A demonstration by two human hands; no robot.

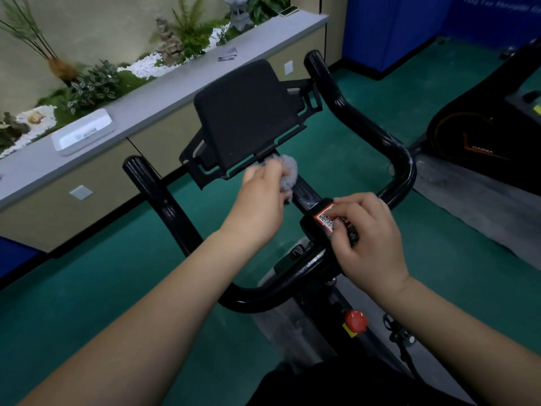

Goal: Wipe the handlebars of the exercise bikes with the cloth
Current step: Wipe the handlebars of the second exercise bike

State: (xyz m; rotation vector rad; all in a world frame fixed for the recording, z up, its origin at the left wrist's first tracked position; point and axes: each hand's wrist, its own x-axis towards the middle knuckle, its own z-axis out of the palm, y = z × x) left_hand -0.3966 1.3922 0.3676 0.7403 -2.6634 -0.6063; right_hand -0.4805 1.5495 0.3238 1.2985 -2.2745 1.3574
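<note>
A black exercise bike's handlebars (389,136) curve around me in a U, with upright grips at left and right. My left hand (260,200) is shut on a crumpled grey cloth (288,174), pressed against the centre stem just below the black tablet holder (248,115). My right hand (369,238) rests on the black centre block with the red-and-white QR sticker (325,218), fingers curled over it and covering part of the sticker.
A red knob (355,320) sits on the frame below the bars. A second bike (483,136) stands at the right. A grey ledge (164,92) with a white tray, plants and another cloth (227,54) runs behind. Green floor lies all around.
</note>
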